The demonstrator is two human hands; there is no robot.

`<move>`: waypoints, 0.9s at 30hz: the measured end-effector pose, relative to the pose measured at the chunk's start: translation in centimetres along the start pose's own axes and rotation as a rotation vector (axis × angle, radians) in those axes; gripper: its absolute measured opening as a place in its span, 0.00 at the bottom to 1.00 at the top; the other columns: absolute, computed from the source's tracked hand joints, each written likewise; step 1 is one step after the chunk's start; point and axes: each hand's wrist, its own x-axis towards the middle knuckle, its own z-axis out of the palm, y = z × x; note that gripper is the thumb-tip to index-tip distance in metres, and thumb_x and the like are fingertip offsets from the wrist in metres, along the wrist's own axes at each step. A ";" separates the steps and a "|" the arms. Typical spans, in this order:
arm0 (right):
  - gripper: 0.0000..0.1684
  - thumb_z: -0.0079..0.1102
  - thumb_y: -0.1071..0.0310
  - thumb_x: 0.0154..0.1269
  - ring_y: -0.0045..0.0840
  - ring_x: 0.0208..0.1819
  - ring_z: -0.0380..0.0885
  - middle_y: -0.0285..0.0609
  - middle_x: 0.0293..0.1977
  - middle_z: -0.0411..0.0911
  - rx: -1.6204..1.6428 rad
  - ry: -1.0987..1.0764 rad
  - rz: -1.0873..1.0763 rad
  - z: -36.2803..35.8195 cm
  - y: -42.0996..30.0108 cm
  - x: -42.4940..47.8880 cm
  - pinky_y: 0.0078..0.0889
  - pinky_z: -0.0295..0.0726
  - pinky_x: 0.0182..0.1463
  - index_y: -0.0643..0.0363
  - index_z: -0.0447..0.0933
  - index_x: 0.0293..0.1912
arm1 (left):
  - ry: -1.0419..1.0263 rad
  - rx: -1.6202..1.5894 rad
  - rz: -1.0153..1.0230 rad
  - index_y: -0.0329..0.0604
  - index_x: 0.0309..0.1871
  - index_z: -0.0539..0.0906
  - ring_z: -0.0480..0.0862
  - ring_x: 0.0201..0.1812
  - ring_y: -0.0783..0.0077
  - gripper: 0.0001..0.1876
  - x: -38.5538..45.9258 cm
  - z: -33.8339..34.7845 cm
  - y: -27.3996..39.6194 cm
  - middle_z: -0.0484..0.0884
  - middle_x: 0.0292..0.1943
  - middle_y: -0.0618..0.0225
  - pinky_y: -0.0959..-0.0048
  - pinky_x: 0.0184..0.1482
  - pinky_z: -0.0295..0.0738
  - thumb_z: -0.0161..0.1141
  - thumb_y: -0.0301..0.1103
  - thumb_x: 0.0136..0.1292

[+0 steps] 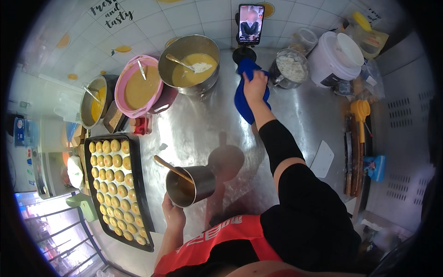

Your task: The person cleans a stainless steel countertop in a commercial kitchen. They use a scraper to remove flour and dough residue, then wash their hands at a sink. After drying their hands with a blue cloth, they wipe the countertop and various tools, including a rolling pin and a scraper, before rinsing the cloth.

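My left hand (pixel 174 212) grips a deep stainless steel pot (pixel 204 185) from below its rim, tilted so that its mouth faces left. A wooden-handled utensil (pixel 170 167) leans out of the pot, and a brownish film coats the inside. My right arm reaches far across the steel worktop (pixel 193 138). There my right hand (pixel 256 86) presses on a crumpled blue cloth (pixel 245 105), fingers over its upper part. Just right of the cloth stands a metal jug of white flour (pixel 291 68).
A black baking tray (pixel 142 197) of small round pastries lies at left. Along the wall stand a steel bowl of yellow batter (pixel 188 76), a pink basin (pixel 119 88), another steel bowl (pixel 84 104), a phone on a stand (pixel 251 24) and a white bucket (pixel 322 57). A white scraper (pixel 322 159) lies right.
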 end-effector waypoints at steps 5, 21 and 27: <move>0.38 0.57 0.48 0.59 0.45 0.67 0.51 0.49 0.63 0.59 -0.098 -0.175 0.097 2.1 -2.1 4.9 0.49 0.55 0.66 0.59 0.62 0.63 | -0.015 0.023 0.046 0.37 0.47 0.76 0.78 0.42 0.79 0.10 -0.2 -0.4 -0.5 0.79 0.42 0.70 0.80 0.46 0.72 0.52 0.21 0.63; 0.37 0.53 0.45 0.59 0.35 0.72 0.44 0.43 0.69 0.52 -0.126 -0.338 -0.360 1.1 -3.3 2.8 0.41 0.44 0.71 0.50 0.64 0.64 | -0.037 -0.002 0.031 0.38 0.48 0.75 0.77 0.42 0.80 0.11 -0.5 0.5 -0.3 0.79 0.41 0.70 0.80 0.45 0.71 0.52 0.21 0.62; 0.36 0.46 0.48 0.63 0.33 0.72 0.42 0.44 0.70 0.49 -0.212 -0.515 -0.383 2.1 -5.3 1.8 0.42 0.39 0.72 0.53 0.59 0.67 | 0.007 0.158 0.031 0.34 0.50 0.77 0.77 0.45 0.77 0.15 -1.1 0.8 1.3 0.81 0.42 0.67 0.77 0.50 0.69 0.52 0.21 0.59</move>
